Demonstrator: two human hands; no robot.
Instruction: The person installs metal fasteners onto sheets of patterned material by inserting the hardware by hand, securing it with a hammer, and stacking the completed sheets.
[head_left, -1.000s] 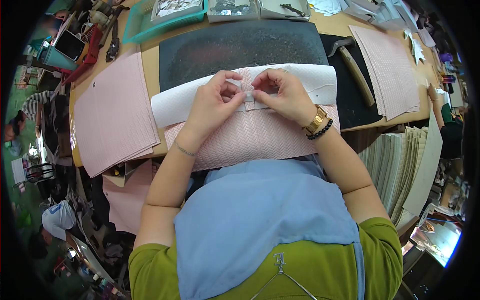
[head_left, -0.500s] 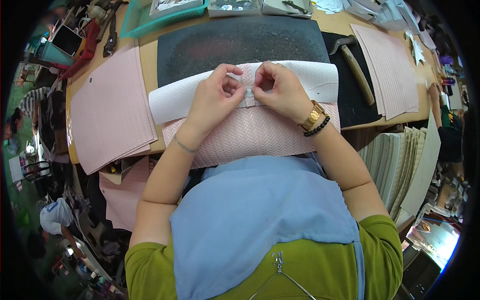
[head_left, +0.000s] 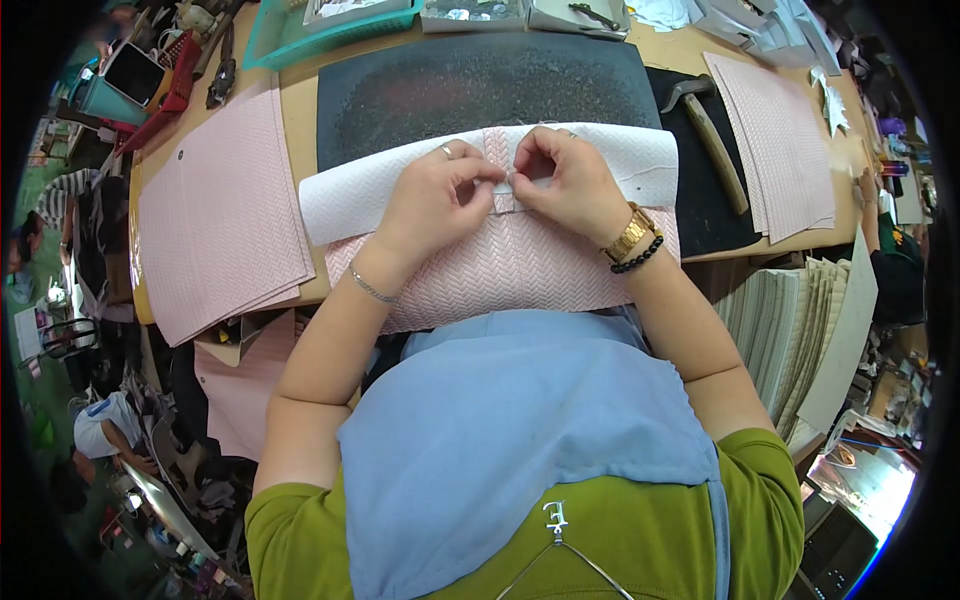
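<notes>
A pink herringbone-textured sheet [head_left: 470,275] lies in front of me, its far part folded back so the white underside [head_left: 350,198] shows. A narrow pink strip [head_left: 496,145] crosses the middle of the white part. Beside this strip my left hand [head_left: 440,195] is closed, thumb and fingertips drawn together. My right hand [head_left: 572,188] pinches close by, its fingertips almost meeting those of the left. Whatever small pale thing is between the fingertips is too small to make out.
Behind the sheet lies a dark worn board [head_left: 480,85]. A hammer [head_left: 712,140] rests on a black mat to the right. Stacks of pink sheets [head_left: 220,215] flank both sides. A teal tray [head_left: 330,30] stands at the back. People are seen at the far left.
My left hand has turned slightly, its fingertips moving up and inward along the strip. The right hand shifted a little. A small white piece visible between the fingertips before is now mostly covered.
</notes>
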